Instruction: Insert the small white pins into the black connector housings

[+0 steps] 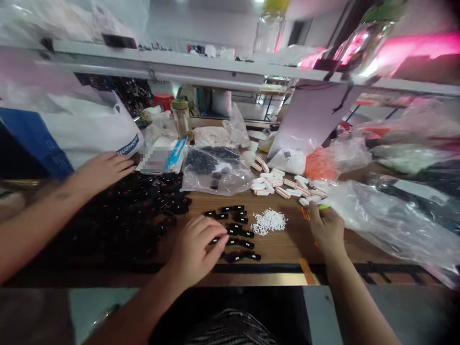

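My left hand (197, 244) is at the table's front, fingers stretched out and slightly apart over small black parts (247, 243) with white dots, laid in short rows. Its fingertips touch or nearly touch the closest parts. On the right, my right hand (327, 227) has curled fingers beside a small yellow-green piece (324, 207); what it grips is mostly hidden. An orange item (305, 213) lies by its fingertips. Between my hands is a heap of tiny white pieces (269, 221). Behind it lie white blocks with orange stripes (282, 192).
Another person's hand (104, 172) reaches in from the left over a pile of black parts (143, 211). A clear bag (217, 170) of dark parts lies at the middle back. Plastic bags (388, 220) cover the right side. A shelf (201, 60) runs above.
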Demonstrator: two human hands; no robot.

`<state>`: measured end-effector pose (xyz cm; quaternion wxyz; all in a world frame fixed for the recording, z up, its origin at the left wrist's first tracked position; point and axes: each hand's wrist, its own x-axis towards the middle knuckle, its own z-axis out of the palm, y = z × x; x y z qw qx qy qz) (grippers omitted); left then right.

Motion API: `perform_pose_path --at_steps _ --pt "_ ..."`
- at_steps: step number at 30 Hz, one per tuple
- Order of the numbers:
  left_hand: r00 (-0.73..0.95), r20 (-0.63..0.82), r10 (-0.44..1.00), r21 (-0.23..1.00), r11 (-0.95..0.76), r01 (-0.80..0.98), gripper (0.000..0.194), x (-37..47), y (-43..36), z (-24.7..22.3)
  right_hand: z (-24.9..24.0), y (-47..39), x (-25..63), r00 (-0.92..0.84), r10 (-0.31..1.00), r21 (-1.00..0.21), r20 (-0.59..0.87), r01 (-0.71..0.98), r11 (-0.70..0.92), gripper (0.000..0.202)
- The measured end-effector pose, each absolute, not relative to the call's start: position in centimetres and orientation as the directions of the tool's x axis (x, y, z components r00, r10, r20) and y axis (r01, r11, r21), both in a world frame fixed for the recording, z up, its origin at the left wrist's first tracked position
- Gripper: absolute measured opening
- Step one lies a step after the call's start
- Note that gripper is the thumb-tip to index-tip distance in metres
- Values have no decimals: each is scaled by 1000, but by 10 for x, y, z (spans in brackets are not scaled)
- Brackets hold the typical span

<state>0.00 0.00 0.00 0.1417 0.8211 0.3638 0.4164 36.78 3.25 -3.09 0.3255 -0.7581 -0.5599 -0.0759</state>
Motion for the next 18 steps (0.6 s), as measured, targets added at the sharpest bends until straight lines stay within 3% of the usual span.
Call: perform_pose_path --at_steps 4,7,12,15,18 --pt "462 508 727 492 -685 537 10 10 -27 -8 -35 28 368 486 752 -596 446 788 -156 58" --pt "450 489 747 477 -661 579 12 9 -36 -14 -31 22 360 573 685 -768 450 639 -30 53" --pt "444 454 773 478 -632 610 22 -1 -39 -24 -22 1 334 621 634 -850 461 514 116 49" --pt "456 439 774 471 -630 617 21 -3 -37 -31 -25 -17 312 639 682 -930 355 317 188 43" --pt "450 443 775 463 -628 626 18 -6 -34 -36 -32 -36 284 527 825 -976 204 41 216 35"
